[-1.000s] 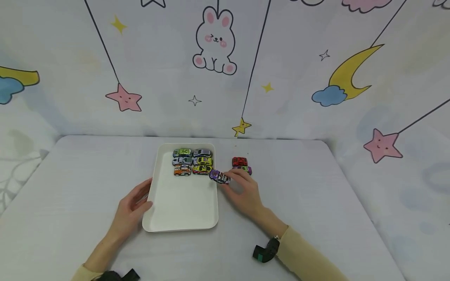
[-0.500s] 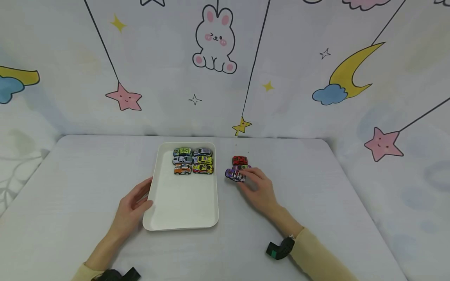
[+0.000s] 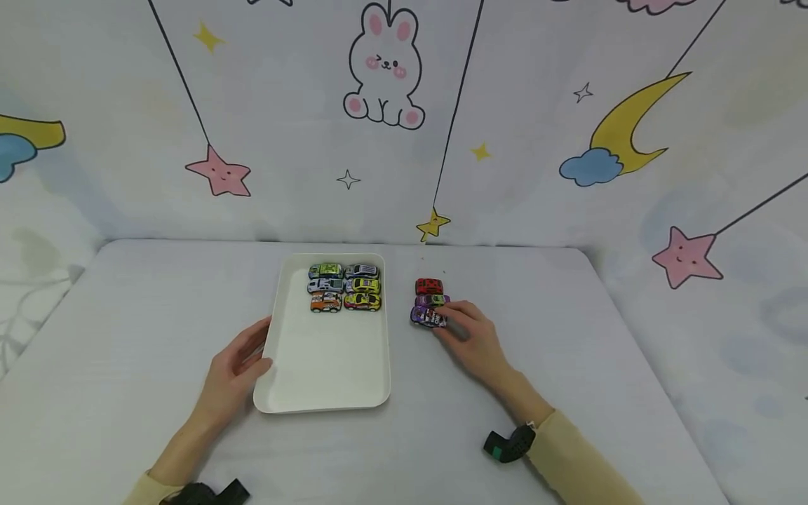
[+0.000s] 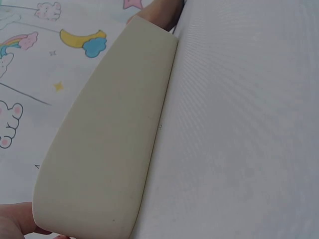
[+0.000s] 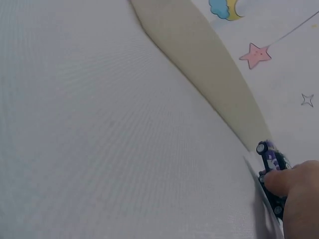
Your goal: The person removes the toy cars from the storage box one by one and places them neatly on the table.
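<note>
My right hand (image 3: 476, 347) pinches a purple and black toy car (image 3: 427, 317) at its right end, to the right of the tray. In the right wrist view the thumb (image 5: 280, 182) lies against the side of that car, close to the tabletop. Just behind it sit a purple and green toy car (image 3: 432, 300), partly covered by the fingers, and a red toy car (image 3: 429, 286). My left hand (image 3: 233, 372) holds the left edge of a white tray (image 3: 322, 400), thumb at the rim. Several toy cars stand in two columns at the tray's far end, among them an orange one (image 3: 325, 303).
A white cloth covers the table (image 3: 555, 315). Behind it rises a backdrop (image 3: 284, 105) printed with a rabbit, stars and a moon. The tray's raised side wall (image 4: 107, 129) fills much of the left wrist view.
My right hand has carried the purple and black car rightward from the tray's right rim to the front of the purple and green car. The left hand stays at the tray.
</note>
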`<state>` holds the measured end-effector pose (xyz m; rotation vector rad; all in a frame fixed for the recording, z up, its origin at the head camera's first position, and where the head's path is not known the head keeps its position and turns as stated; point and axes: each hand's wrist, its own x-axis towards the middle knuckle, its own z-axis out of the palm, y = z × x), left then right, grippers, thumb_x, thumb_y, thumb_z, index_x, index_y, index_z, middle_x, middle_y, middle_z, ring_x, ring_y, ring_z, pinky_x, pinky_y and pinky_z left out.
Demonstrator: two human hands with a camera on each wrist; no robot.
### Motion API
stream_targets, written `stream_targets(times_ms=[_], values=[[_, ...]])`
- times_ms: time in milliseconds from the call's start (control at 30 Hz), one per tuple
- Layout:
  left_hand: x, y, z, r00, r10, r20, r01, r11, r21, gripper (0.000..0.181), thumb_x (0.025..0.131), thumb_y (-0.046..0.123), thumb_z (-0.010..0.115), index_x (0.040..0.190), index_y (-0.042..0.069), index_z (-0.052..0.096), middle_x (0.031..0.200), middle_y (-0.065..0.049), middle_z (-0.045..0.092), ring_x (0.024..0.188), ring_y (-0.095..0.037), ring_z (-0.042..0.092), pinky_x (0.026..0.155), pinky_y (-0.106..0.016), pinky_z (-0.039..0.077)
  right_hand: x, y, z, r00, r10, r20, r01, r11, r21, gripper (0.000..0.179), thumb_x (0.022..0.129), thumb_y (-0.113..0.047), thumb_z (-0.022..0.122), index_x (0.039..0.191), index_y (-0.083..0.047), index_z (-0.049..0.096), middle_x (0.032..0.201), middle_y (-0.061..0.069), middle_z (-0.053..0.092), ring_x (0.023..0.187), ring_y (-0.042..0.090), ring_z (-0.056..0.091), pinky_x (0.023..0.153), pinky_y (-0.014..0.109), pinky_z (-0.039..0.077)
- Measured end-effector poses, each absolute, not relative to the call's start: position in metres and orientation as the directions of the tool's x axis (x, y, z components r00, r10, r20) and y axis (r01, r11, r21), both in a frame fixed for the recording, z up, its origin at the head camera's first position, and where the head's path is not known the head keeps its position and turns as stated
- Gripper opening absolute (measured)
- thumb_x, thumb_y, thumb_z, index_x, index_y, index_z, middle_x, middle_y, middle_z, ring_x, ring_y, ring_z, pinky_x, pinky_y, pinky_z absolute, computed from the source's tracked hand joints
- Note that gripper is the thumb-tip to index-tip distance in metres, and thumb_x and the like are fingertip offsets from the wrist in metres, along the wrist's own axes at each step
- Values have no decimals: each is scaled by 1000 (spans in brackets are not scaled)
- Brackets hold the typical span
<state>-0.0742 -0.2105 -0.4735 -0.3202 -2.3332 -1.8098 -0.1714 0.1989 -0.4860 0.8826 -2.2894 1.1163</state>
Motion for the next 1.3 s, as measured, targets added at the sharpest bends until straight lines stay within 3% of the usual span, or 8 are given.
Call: stream_targets(times_ms=[200,467,733,1167,1300], values=[[-74,-212,-473,-961,69,266,275,253,928,56,93,-10,57,147,-5,41,149,-23,46,132,3,48,100,-9,43,-171,197,-487,-716,-329,616,-683,513,-520,34,78,1,82,110,-4,74,111,8,69,106,26,64,98,23,49],[-75,-210,-470,-961,71,268,278,266,923,57,93,-11,57,147,-6,41,147,-33,43,131,5,47,99,-8,43,-172,196,-487,-729,-330,599,-668,534,-518,34,77,5,81,108,-3,73,111,10,67,107,25,64,97,28,50],[-74,-210,-470,-961,66,268,276,274,921,56,93,-9,57,147,-6,41,149,-28,45,132,4,47,99,-8,43,-173,195,-487,-717,-346,605,-679,543,-494,35,76,8,80,109,-1,73,110,12,65,106,28,62,91,39,52],[-75,-210,-473,-959,61,275,281,271,920,56,93,-11,57,147,-6,42,148,-29,44,131,5,48,99,-8,43,-171,195,-482,-758,-321,568,-632,578,-516,31,80,6,78,110,2,72,113,14,62,108,27,59,93,37,51],[-75,-210,-472,-958,62,280,286,258,923,56,92,-12,57,147,-6,42,148,-29,45,131,4,48,99,-8,44,-171,195,-482,-738,-319,595,-651,570,-501,32,79,7,78,109,3,72,112,16,62,108,28,60,92,37,51]])
